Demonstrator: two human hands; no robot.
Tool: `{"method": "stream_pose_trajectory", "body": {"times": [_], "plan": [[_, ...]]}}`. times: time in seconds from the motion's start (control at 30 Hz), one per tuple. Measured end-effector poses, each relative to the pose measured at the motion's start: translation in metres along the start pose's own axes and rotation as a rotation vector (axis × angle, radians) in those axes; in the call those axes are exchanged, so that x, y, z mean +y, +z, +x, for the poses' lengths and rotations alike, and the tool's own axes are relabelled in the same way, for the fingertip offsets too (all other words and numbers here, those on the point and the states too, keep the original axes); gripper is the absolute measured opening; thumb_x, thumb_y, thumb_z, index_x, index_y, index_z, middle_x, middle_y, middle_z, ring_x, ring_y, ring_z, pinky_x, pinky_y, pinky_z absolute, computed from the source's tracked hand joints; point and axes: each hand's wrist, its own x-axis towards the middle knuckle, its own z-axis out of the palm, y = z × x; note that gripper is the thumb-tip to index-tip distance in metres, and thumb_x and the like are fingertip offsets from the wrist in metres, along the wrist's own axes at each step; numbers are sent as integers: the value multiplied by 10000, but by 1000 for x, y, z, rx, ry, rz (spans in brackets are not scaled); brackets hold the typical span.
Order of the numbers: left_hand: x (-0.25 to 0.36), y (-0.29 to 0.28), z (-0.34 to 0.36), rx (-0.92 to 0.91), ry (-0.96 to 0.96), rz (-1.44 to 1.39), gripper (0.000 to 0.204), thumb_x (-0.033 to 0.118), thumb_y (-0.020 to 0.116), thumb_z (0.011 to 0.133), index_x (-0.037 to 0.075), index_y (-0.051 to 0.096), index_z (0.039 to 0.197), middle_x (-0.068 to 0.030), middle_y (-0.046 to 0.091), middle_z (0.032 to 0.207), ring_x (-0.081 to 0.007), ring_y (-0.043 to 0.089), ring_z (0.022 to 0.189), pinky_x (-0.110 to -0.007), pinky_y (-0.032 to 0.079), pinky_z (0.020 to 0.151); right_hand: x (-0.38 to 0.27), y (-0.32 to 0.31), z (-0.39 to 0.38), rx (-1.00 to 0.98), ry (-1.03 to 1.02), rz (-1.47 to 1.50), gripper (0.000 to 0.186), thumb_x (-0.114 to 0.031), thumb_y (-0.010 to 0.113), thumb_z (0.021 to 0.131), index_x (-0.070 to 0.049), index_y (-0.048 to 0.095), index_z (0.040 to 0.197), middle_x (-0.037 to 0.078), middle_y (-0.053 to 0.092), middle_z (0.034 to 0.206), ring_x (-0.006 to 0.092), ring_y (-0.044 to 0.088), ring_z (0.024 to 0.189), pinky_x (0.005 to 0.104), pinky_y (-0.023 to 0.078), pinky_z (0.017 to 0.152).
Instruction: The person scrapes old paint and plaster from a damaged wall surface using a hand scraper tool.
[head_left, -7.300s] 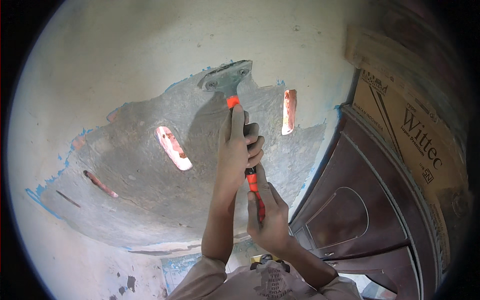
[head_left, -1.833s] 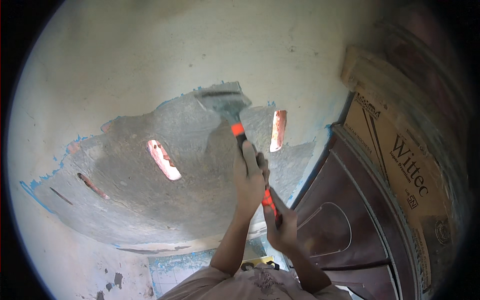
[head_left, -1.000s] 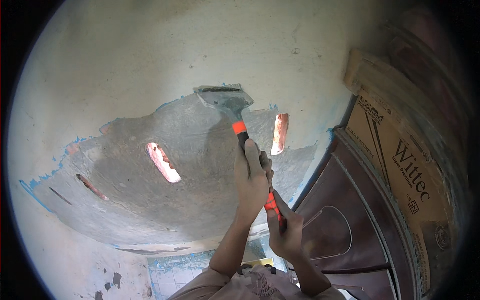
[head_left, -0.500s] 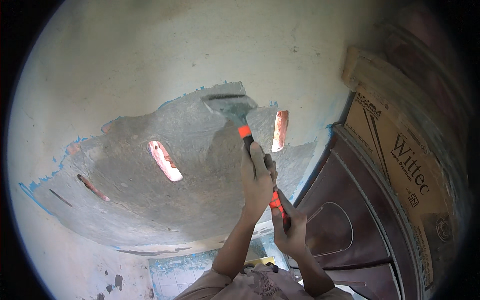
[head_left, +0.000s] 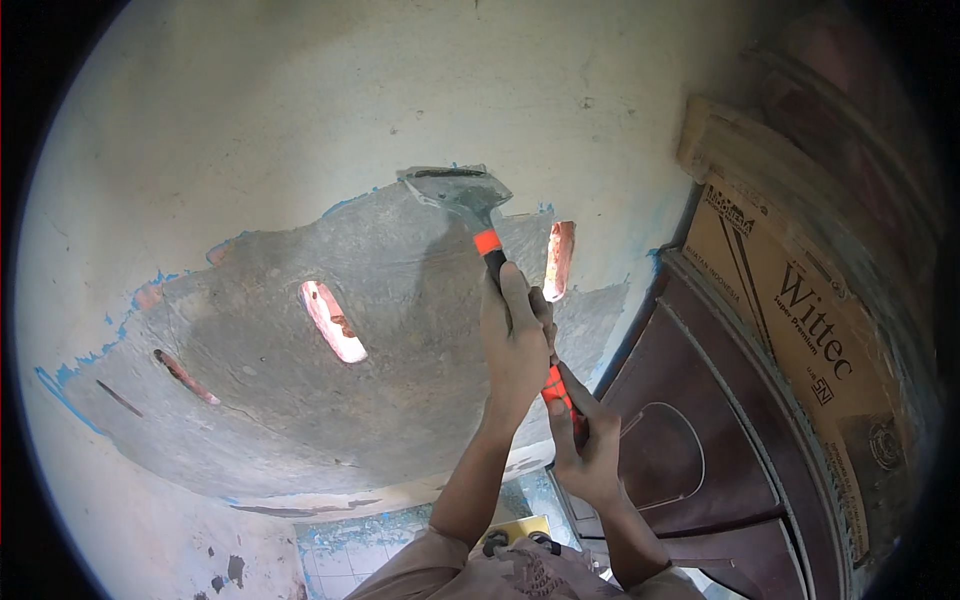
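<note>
Shifted upward since earlier: scraper [head_left: 487,236], blade at edge of bare grey patch [head_left: 300,380] on wall [head_left: 300,110]. Left hand [head_left: 515,340] and right hand [head_left: 585,450]: fingers wrapped tight round handle.

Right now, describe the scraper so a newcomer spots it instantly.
Find the big grey scraped patch on the pale wall. At its top edge sits the scraper, a wide grey metal blade on an orange-and-black handle gripped by the left hand and right hand. Nearby orange marks are wall gaps.

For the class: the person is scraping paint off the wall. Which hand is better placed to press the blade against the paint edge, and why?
Probably the left hand: it grips the scraper high, nearest the blade. The right hand holds the handle's lower end.
</note>
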Motion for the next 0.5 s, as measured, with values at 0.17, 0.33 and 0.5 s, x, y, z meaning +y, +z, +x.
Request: {"method": "stream_pose_trajectory", "body": {"times": [0.17, 0.33, 0.5], "plan": [[-17, -5, -9, 40, -6, -6, 429, 445, 395, 1110, 121, 372, 831, 35, 336, 585, -69, 314, 428, -254, 271, 386, 8, 5, -14, 18, 19, -32, 441, -92, 590, 995, 18, 568, 1422, 32, 440, 553, 63, 399, 482, 272, 350, 471], [0, 0, 1, 2, 11, 2, 429, 445, 394, 1109, 123, 370, 827, 34, 334, 583, -74, 313, 422, -257, 275, 383, -2, -1, 1, 4, -2, -55, 425, -90, 599, 993, 33, 579, 1400, 52, 425, 548, 78, 410, 478, 275, 364, 476], [-10, -2, -6, 8, -19, -13, 424, 437, 396, 1107, 122, 369, 826, 32, 326, 580, -78, 308, 423, -259, 274, 384, 0, 3, -12, 28, 17, -67, 432, -83, 607, 987, 41, 576, 1401, 40, 422, 540, 76, 402, 479, 277, 361, 478]]}}
